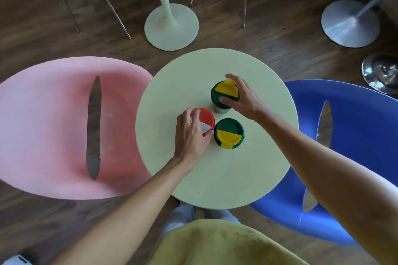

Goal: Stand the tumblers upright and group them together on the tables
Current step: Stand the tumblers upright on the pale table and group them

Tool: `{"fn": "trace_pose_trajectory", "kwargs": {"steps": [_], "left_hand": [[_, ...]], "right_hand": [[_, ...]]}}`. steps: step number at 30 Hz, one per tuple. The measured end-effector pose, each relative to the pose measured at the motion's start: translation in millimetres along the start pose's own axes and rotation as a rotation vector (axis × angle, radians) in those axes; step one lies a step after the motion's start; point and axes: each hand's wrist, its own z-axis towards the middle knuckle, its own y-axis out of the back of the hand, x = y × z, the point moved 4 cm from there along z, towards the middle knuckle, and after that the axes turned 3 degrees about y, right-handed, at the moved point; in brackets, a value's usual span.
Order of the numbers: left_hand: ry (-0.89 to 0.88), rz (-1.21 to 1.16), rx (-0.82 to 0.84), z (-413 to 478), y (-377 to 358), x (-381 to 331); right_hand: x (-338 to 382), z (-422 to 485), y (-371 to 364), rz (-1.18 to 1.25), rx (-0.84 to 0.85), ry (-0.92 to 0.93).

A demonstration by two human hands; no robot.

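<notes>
Beyond my yellow top [215,243], my left hand [189,135] curls round the upright red-lidded tumbler [205,118], holding it just beside the near green-lidded tumbler [229,132] on the round table [215,178]. Farther out, my right hand [243,99] clasps the far green-lidded tumbler [224,90], likely to draw it closer.

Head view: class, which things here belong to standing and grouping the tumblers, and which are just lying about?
Job: red tumbler, gripped by the left hand; far green tumbler, gripped by the right hand; near green tumbler; round table.
Lying about: pink chair, blue chair, metal bases on the floor.
</notes>
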Motion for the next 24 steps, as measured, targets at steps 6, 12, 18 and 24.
{"fn": "trace_pose_trajectory", "kwargs": {"steps": [6,12,18,24], "left_hand": [[-0.019,-0.013,0.038,-0.3,1.1,2.4],[-0.041,-0.004,0.067,0.6,3.4,3.9],[-0.064,-0.033,0.092,2.3,5.1,7.5],[-0.07,-0.029,0.106,5.2,8.3,6.2]], "right_hand": [[-2.9,12.9,5.0,0.057,0.008,-0.223],[0.3,9.4,6.9,0.036,0.125,-0.25],[6.3,-0.7,1.5,-0.023,0.146,-0.219],[7.5,-5.9,2.7,-0.04,0.143,-0.219]]}}
